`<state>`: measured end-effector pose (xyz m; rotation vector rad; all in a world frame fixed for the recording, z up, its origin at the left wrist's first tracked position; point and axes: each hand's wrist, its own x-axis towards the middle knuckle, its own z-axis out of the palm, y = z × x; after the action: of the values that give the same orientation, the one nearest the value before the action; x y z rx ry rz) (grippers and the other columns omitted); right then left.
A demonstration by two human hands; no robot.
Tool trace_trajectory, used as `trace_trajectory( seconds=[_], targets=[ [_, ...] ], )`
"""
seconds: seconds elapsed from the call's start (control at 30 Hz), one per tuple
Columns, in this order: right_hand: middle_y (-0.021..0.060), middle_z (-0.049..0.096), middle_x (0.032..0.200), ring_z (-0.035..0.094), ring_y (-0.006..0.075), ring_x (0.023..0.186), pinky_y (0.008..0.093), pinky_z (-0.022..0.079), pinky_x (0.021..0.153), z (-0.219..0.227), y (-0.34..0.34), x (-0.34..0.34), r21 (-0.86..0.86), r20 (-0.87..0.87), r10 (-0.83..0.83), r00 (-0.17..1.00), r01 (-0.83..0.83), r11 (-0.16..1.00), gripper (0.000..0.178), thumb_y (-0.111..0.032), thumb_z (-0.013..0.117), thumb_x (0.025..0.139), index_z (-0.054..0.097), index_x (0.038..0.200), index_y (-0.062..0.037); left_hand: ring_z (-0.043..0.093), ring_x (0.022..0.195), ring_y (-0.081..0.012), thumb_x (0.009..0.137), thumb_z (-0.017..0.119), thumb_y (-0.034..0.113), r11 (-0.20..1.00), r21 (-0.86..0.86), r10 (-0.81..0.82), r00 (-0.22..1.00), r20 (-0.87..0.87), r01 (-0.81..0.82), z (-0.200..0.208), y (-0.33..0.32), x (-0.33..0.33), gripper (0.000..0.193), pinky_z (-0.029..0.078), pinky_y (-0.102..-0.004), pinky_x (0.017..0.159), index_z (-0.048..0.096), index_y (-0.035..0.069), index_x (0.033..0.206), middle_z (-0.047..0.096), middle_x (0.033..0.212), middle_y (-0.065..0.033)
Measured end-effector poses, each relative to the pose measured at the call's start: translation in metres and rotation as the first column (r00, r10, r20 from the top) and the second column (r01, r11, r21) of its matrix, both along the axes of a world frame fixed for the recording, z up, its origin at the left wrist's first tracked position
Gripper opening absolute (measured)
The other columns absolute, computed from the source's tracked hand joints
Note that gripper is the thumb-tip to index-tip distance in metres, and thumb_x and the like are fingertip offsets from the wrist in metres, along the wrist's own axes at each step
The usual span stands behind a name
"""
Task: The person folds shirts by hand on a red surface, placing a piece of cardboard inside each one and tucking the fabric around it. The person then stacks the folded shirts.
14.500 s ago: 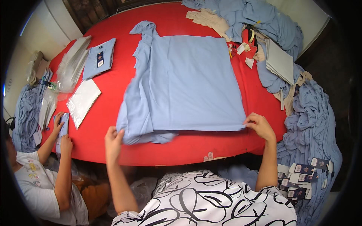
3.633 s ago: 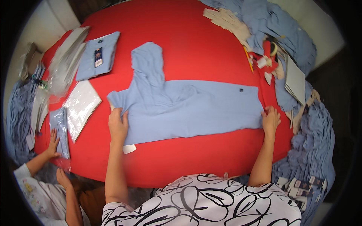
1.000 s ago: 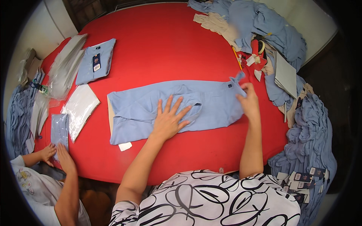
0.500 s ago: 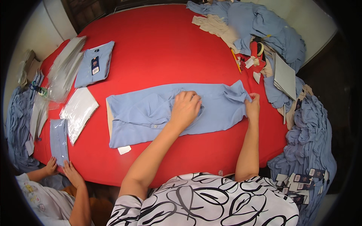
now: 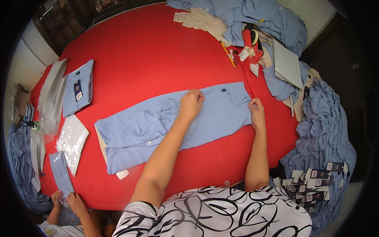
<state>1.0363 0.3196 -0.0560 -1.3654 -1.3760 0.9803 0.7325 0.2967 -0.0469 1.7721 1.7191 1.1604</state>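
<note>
A light blue buttoned shirt point(image 5: 221, 114) lies lengthwise on the red table, its sides folded in, with loose folds at the middle. A small dark neck label shows near its right end. My left hand point(image 5: 191, 104) rests on the shirt near its far edge, fingers bent and closed on the cloth. At the right end my right hand point(image 5: 257, 112) has its fingers curled at the shirt's edge, thumb and fingertips pinched there. A cream strip point(image 5: 102, 141) shows along the shirt's left end, and a white tag point(image 5: 123, 174) sticks out below.
On the left, another person's hands point(image 5: 77, 203) hold a bagged blue garment point(image 5: 61, 173). Nearby are a folded tagged shirt point(image 5: 77, 89), clear bags point(image 5: 53, 98) and a plastic-wrapped white pack point(image 5: 74, 138). Heaped blue garments point(image 5: 323, 118), white boards point(image 5: 286, 63) and a pencil point(image 5: 227, 54) lie right.
The rumpled cloth at the shirt's right end now lies flat, exposing the neck label. My left hand's fingers have curled in near the far edge. The view has shifted and turned slightly.
</note>
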Motion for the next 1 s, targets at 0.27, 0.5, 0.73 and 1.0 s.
trace_trajectory(
  seconds=[0.27, 0.5, 0.73, 1.0],
  targets=[
    [-0.0008, 0.042, 0.081, 0.042, 0.0094, 0.076, 0.0234, 0.038, 0.071, 0.009, 0.005, -0.004, -0.026, 0.073, -0.089, 0.993, 0.091, 0.995, 0.019, 0.002, 0.063, 0.085, 0.046, 0.088, -0.0070, 0.070, 0.067, -0.0142, 0.097, 0.060, 0.017, 0.988, -0.131, 0.141, 0.804, 0.578, -0.079, 0.014, 0.003, -0.015, 0.019, 0.051, -0.0256, 0.058, 0.058, 0.000, 0.088, 0.067, 0.079, -0.0087],
    [0.0010, 0.051, 0.076, 0.045, 0.0096, 0.072, 0.0239, 0.040, 0.068, 0.007, 0.002, -0.001, -0.038, 0.124, 0.041, 0.991, -0.037, 0.999, 0.011, 0.002, 0.056, 0.089, 0.051, 0.081, -0.0044, 0.067, 0.064, -0.0141, 0.101, 0.052, 0.019, 0.990, -0.140, 0.118, 0.686, 0.718, -0.024, 0.014, 0.002, -0.021, 0.018, 0.050, -0.0241, 0.058, 0.054, 0.002, 0.095, 0.061, 0.079, -0.0053],
    [0.0102, 0.067, 0.110, 0.061, 0.0136, 0.098, 0.0239, 0.046, 0.088, 0.009, 0.004, 0.001, -0.039, 0.323, 0.130, 0.937, -0.124, 0.992, 0.030, 0.001, 0.052, 0.093, 0.066, 0.119, -0.0021, 0.066, 0.067, -0.0153, 0.103, 0.051, 0.022, 0.997, -0.025, 0.055, 0.490, 0.870, -0.068, 0.000, 0.011, -0.027, 0.019, 0.050, -0.0260, 0.063, 0.052, 0.004, 0.097, 0.060, 0.080, -0.0055],
    [0.0157, 0.065, 0.118, 0.063, 0.0181, 0.103, 0.0287, 0.051, 0.089, 0.049, 0.015, 0.007, -0.426, -0.280, 0.124, 0.952, -0.239, 0.872, 0.039, 0.002, 0.052, 0.092, 0.059, 0.131, -0.0015, 0.068, 0.078, -0.0179, 0.102, 0.052, 0.024, 1.000, 0.005, 0.003, 0.469, 0.883, -0.015, 0.016, 0.009, -0.031, 0.021, 0.052, -0.0271, 0.071, 0.052, 0.004, 0.100, 0.063, 0.088, -0.0079]
  ],
)
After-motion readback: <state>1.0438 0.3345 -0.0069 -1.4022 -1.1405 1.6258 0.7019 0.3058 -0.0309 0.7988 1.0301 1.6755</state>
